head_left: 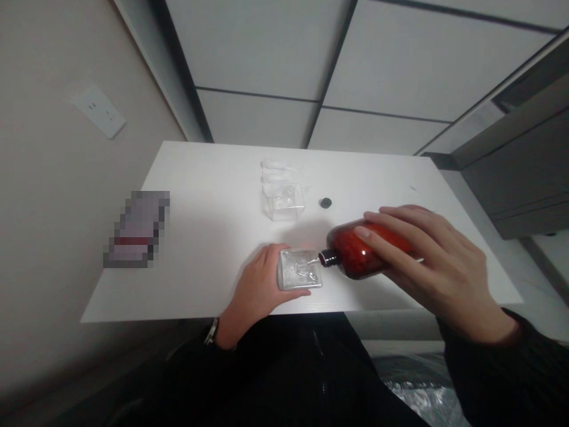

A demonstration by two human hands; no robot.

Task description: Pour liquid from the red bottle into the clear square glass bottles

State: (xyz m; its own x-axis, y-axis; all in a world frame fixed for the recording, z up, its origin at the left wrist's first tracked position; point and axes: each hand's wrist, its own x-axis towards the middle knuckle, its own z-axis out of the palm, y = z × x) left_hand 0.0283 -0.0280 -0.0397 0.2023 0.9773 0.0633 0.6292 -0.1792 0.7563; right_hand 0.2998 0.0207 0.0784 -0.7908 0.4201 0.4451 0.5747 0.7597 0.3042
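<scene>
My left hand (260, 281) is wrapped around a clear square container (299, 277) near the table's front edge. In my right hand (438, 261) lies an amber bottle (368, 248), tipped on its side with its black-threaded mouth pointing left. A thin stream of clear liquid (313, 261) runs from the mouth into the opening of the container. Behind them stands a second clear square container (285, 201). A small dark round cap (326, 203) rests on the table to its right.
Several clear slender plastic pieces (280, 169) lie at the back of the white table (204, 237). A blurred-out rectangular object (137, 228) sits at the left edge. White panels (262, 115) rise behind the table, and a wall with a socket (100, 111) stands on the left.
</scene>
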